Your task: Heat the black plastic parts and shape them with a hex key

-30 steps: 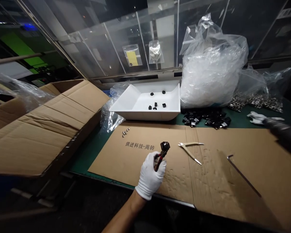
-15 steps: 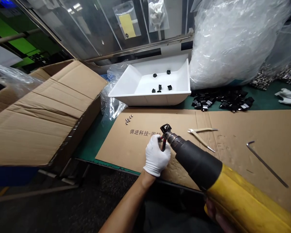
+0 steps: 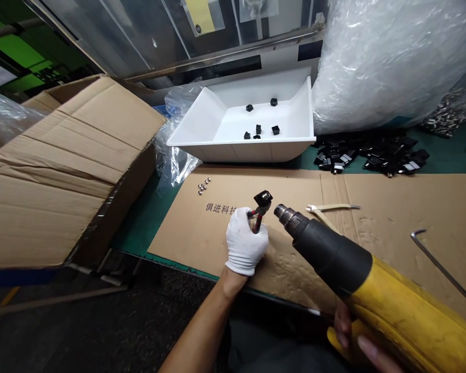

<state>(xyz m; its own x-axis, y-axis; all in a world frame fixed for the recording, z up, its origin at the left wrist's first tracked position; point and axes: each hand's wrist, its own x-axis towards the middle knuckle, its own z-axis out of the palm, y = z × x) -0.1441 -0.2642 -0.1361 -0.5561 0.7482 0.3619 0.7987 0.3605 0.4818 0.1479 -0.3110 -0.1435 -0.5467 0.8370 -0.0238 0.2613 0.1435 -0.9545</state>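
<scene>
My left hand (image 3: 247,242), in a white glove, is closed around red-handled pliers (image 3: 258,219). In their jaws sits a small black plastic part (image 3: 263,198) with a shiny metal piece in it. My bare right hand (image 3: 349,331), partly hidden at the lower edge, grips a yellow heat gun (image 3: 407,305). The gun's metal nozzle (image 3: 289,216) points up and left at the black part, a short gap away from it. Beneath both hands lies a flat cardboard sheet (image 3: 186,228). Pale-handled nippers (image 3: 332,208) rest on it behind the gun.
A white tray (image 3: 202,116) with several black parts stands behind the cardboard. Small metal pieces (image 3: 203,186) lie left, a hex key (image 3: 445,267) right. Black parts (image 3: 376,153) are heaped beside a large plastic bag (image 3: 388,62). A cardboard box (image 3: 70,171) stands left.
The heat gun's nozzle has drawn back to the right, away from the black part, which it was close against before. The view has shifted slightly. Both hands keep their holds.
</scene>
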